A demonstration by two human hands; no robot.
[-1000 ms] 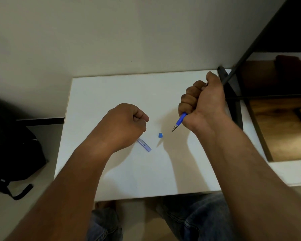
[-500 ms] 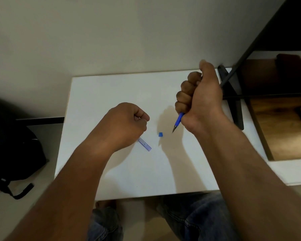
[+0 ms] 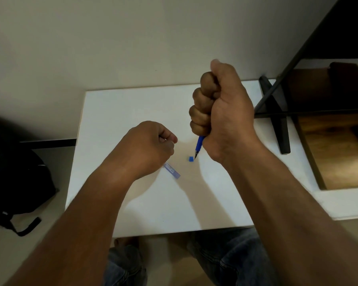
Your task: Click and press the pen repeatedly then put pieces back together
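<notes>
My right hand (image 3: 221,112) is a fist wrapped round a blue pen (image 3: 199,147), tip pointing down, just above the white table (image 3: 153,203). A small blue cap piece (image 3: 190,158) lies on the table right beside the pen tip. My left hand (image 3: 149,147) rests on the table with its fingers curled round a clear bluish pen barrel (image 3: 172,171), whose free end sticks out toward me. Most of each pen part is hidden inside the fists.
A black stand foot (image 3: 277,112) and thin black rods cross the table's right side. A wooden surface (image 3: 339,153) lies lower at the right. A black backpack (image 3: 15,178) sits on the floor at the left. My knees in jeans show under the front edge.
My right hand has lifted and turned more upright, bringing the pen tip from a slant down to near the blue cap piece. My left hand has stayed in place.
</notes>
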